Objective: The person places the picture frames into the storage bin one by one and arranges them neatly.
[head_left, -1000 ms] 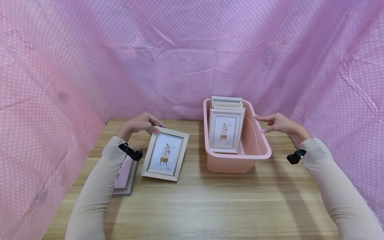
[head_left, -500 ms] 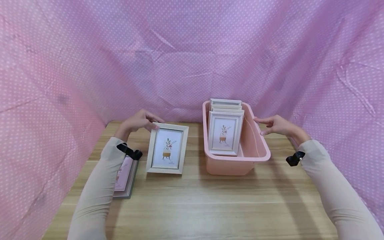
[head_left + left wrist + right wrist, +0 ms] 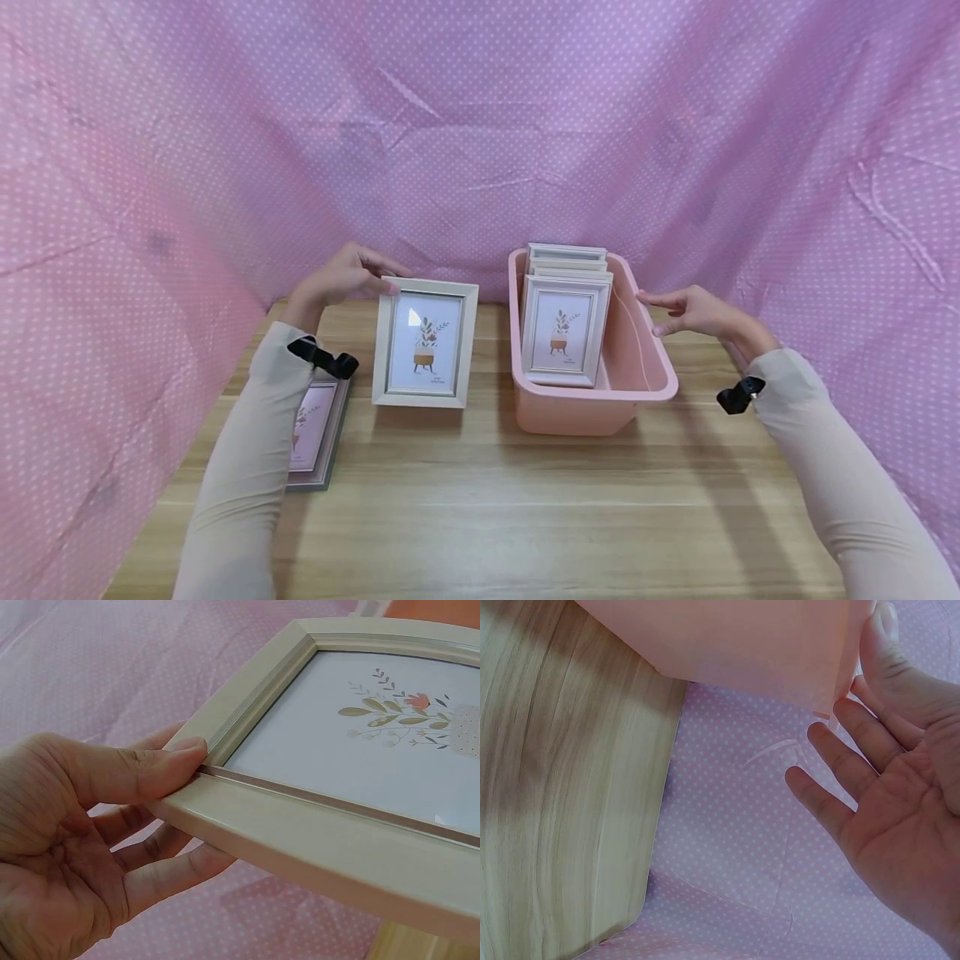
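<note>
My left hand (image 3: 341,279) pinches a cream picture frame (image 3: 380,350) by its upper left corner, thumb on the front face (image 3: 124,769) and fingers behind. The frame is held nearly upright over the table, its print of a potted plant facing me. At the right, a pink plastic bin (image 3: 577,412) holds several picture frames standing in a row, the front one a white picture frame (image 3: 564,377). Against the bin's right rim rest the thumb and forefinger of my right hand (image 3: 697,312); its other fingers extend fairly straight in the right wrist view.
Under my left forearm lies a small stack of picture frames (image 3: 324,450), partly covered by the sleeve. The wooden table (image 3: 480,517) is bordered at the back and sides by a pink dotted cloth (image 3: 465,150). Inside the bin, bare space shows right of the frames.
The cream frame has gone up and slightly to the right with my left hand, turning from tilted to nearly upright. My right hand stays at the bin's rim.
</note>
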A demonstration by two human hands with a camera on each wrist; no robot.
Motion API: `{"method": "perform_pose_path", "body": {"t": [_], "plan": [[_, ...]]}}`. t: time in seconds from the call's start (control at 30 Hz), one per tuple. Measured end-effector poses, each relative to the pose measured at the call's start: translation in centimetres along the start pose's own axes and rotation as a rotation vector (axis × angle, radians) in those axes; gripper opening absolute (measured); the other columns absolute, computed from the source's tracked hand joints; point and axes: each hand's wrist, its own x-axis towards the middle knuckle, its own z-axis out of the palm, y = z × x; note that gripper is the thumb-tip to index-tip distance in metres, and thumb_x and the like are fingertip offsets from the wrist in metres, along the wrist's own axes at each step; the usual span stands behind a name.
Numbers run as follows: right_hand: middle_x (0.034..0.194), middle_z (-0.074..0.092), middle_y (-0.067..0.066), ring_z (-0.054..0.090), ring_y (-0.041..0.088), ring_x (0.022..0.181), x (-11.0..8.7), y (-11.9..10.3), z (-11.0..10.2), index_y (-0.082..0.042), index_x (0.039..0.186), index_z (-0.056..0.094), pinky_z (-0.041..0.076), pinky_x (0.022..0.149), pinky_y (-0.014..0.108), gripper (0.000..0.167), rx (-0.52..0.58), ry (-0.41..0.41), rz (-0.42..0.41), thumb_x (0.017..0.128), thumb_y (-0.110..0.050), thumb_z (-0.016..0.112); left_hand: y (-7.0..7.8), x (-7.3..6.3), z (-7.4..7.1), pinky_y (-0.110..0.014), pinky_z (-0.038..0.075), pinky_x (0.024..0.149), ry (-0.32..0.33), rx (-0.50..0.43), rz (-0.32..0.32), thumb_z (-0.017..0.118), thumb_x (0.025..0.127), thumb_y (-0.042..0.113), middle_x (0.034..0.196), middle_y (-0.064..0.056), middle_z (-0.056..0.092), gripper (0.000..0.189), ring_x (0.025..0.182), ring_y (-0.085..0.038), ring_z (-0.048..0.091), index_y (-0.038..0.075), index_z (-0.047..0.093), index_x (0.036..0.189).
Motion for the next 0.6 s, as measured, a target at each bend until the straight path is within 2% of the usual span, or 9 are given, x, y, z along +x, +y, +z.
{"method": "perform_pose_path", "body": {"t": [0.13, 0.3, 0.6], "plan": [[0.152, 0.042, 0.019, 0.045, 0.040, 0.137, -0.1, 0.1, 0.1, 0.001, 0.145, 0.049, 0.037, 0.114, 0.055, 0.071, -0.004, 0.004, 0.001, 0.084, -0.011, 0.082, 0.9, 0.2, -0.3, -0.030, 0.063, 0.076, 0.042, -0.027, 0.014, 0.073, 0.087, -0.005, 0.098, -0.004, 0.080, 0.032, 0.083, -0.014, 0.075, -0.005, 0.072, 0.119], [0.151, 0.041, 0.020, 0.044, 0.043, 0.137, -0.1, 0.0, 0.1, 0.002, 0.144, 0.050, 0.038, 0.114, 0.060, 0.070, 0.002, 0.010, -0.008, 0.083, -0.010, 0.082, 2.2, 0.5, -0.5, -0.030, 0.064, 0.074, 0.068, -0.041, 0.066, 0.072, 0.085, -0.008, 0.096, 0.001, 0.080, 0.033, 0.081, -0.014, 0.075, -0.007, 0.070, 0.118], [0.150, 0.041, 0.020, 0.049, 0.051, 0.133, 0.0, 0.2, 0.0, 0.000, 0.144, 0.049, 0.038, 0.112, 0.066, 0.070, -0.024, 0.027, 0.005, 0.084, -0.012, 0.083, 4.8, 0.5, -0.8, -0.029, 0.064, 0.072, 0.087, -0.043, 0.125, 0.071, 0.084, -0.010, 0.089, 0.001, 0.080, 0.029, 0.076, -0.014, 0.075, -0.005, 0.074, 0.112]]}}
